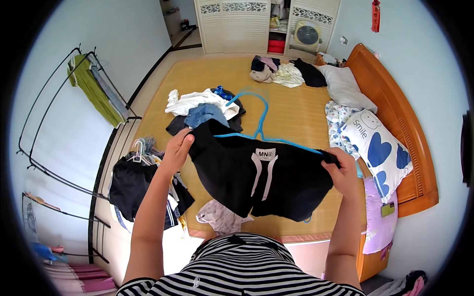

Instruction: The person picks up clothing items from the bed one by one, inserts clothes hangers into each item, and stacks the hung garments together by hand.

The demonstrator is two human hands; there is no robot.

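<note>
A black garment with a white label and two pale strips is stretched out in front of me above the bed. Inside its neck sits a blue clothes hanger, hook pointing up and away. My left hand pinches the garment at its upper left corner. On the opposite corner, beside the hanger's right end, my right hand is closed on the black cloth. Below the garment, a pale patterned cloth lies at the bed's front edge.
On the bed lie a pile of white, denim and dark clothes and another clothes pile at the back. Pillows line the headboard. Left stand a metal rack and a heap of clothes with hangers.
</note>
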